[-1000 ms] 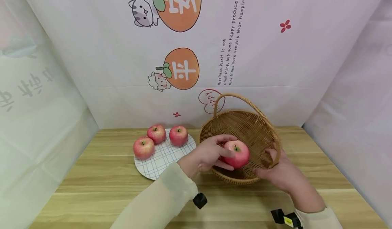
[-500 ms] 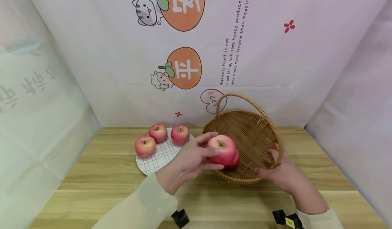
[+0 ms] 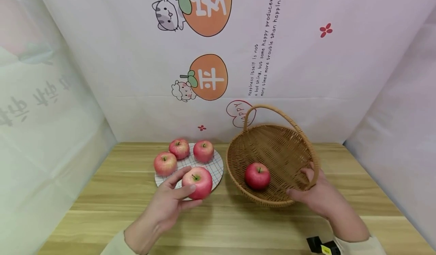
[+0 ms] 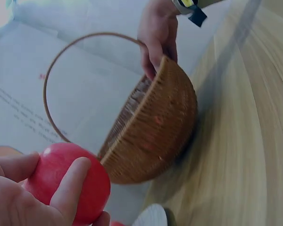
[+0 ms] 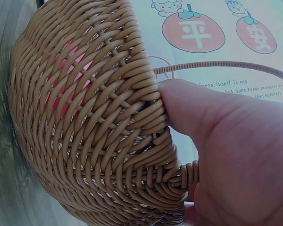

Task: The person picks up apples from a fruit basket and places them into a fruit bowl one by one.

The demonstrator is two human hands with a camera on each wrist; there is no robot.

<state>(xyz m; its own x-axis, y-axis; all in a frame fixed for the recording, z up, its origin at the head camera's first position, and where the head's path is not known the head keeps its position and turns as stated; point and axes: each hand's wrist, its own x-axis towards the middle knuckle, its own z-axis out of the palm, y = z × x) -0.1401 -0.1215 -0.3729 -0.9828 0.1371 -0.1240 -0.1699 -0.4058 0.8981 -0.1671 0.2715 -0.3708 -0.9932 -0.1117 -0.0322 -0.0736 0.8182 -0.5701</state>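
In the head view my left hand grips a red apple over the near edge of the checked round plate. The left wrist view shows thumb and fingers spread round that apple. My right hand grips the right rim of the wicker basket beside its handle, and the basket leans toward me. Inside, low on the left, lies a darker red apple. Through the weave in the right wrist view, red from an apple shows; the right thumb presses the rim.
Several other apples stay at the plate's back: one at left, one behind it and one at right. A printed cloth hangs behind the wooden table, with more cloth at both sides.
My left hand has drawn the apple out of the basket and carried it left to the plate. The apple left in the basket is now uncovered. My right hand keeps its hold on the rim.
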